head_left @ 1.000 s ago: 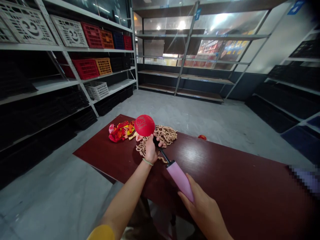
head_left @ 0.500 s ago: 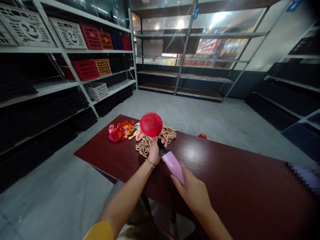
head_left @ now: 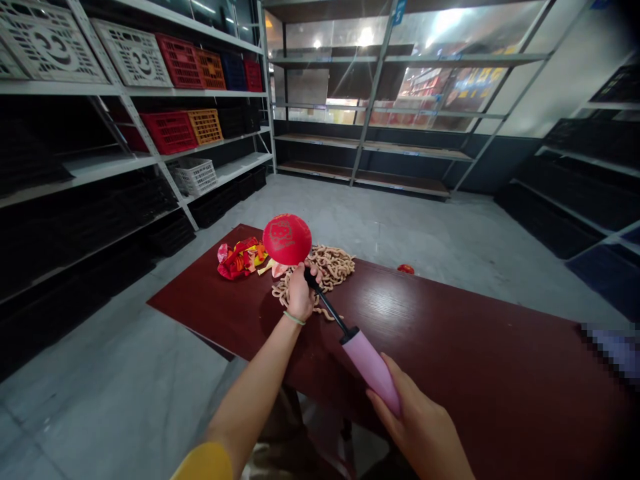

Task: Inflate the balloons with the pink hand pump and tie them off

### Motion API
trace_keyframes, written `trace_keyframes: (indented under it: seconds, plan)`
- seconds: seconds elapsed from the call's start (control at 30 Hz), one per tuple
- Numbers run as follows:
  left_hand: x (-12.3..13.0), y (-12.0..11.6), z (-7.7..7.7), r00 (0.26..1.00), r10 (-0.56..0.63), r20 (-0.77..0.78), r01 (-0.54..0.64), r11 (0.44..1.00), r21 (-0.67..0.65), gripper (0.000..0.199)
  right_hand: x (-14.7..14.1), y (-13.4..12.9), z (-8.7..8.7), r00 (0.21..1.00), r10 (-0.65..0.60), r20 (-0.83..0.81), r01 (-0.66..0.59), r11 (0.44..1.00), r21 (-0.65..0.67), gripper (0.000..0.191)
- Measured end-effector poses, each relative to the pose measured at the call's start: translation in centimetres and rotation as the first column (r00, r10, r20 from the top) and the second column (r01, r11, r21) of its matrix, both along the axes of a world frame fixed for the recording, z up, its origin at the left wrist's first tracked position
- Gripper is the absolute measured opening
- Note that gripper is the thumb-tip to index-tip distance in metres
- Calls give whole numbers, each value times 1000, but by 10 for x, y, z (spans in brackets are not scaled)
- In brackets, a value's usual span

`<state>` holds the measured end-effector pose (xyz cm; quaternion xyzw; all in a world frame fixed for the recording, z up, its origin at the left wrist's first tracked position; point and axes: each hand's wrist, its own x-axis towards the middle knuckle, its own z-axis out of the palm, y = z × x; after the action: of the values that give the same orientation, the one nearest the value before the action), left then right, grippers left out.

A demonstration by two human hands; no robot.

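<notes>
A red balloon (head_left: 287,239) with a printed cat face sits on the nozzle end of a pink hand pump (head_left: 369,368). My left hand (head_left: 301,293) is closed around the balloon's neck and the pump's black nozzle. Lower right, my right hand (head_left: 417,417) grips the pink barrel. The black rod between the two hands is drawn out. Beyond my left hand lies a heap of tan, twisted long balloons (head_left: 333,267), partly hidden by hand and balloon. Left of it is a pile of red, yellow and pink deflated balloons (head_left: 243,259).
The dark red table (head_left: 450,333) reaches right, where a blurred purplish item (head_left: 613,350) lies at its edge. A small red object (head_left: 405,269) shows past the far edge. Shelves with crates (head_left: 173,132) stand left; a rack (head_left: 415,150) stands at the back.
My right hand has pulled the pink barrel down and right, baring the black rod. My left hand and the red balloon have shifted slightly left and up.
</notes>
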<state>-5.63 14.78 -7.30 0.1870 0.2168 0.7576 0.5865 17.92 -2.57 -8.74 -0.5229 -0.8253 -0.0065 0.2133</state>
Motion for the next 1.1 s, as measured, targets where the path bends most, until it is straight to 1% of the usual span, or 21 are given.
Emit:
trace_keyframes:
  seconds: [0.07, 0.13, 0.23, 0.33, 0.43, 0.6, 0.7, 0.77, 0.83, 0.9, 1.03, 1.1]
  plan:
    - [3, -1, -2, 1000, -8, -8, 8, 1000, 1, 17, -9, 8, 1, 999, -45, 16, 45, 999, -12, 50]
    - [7, -3, -4, 999, -26, -37, 26, 1000, 8, 16, -23, 20, 6, 997, -76, 23, 78, 996, -52, 50]
    - [14, -5, -8, 995, -63, -76, 63, 998, 5, 15, -46, 37, 15, 993, -113, 34, 116, 985, -124, 50]
    - [18, -6, -12, 993, -72, -93, 72, 997, -3, 16, -59, 47, 19, 991, -132, 28, 135, 979, -150, 51]
    - [19, -6, -12, 992, -59, -116, 58, 998, -17, 18, -56, 45, 13, 993, -122, -9, 119, 982, -146, 53]
    - [13, -4, -8, 991, -49, -125, 47, 999, -16, 16, -26, 20, -2, 998, -52, -45, 49, 996, -68, 54]
    - [9, -2, -5, 993, -24, -115, 25, 1000, 9, 15, -10, 4, -3, 999, -9, -33, 8, 1000, -27, 54]
    - [6, -1, -3, 995, -17, -99, 19, 1000, 16, 15, -6, 0, -1, 1000, 5, -31, -6, 1000, -29, 54]
    - [5, -1, -2, 998, -8, -69, 10, 1000, 16, 16, -9, 2, 4, 1000, -8, -25, 7, 999, -41, 53]
    - [6, -2, -1, 999, 2, -43, -1, 1000, 5, 16, -17, 11, 10, 999, -33, -8, 32, 997, -67, 52]
    - [10, -4, -3, 999, -15, -43, 14, 1000, -23, 18, -45, 39, 26, 995, -92, 37, 96, 986, -135, 50]
    - [13, -5, -6, 998, -27, -49, 26, 999, -23, 19, -57, 50, 32, 994, -102, 39, 107, 982, -155, 49]
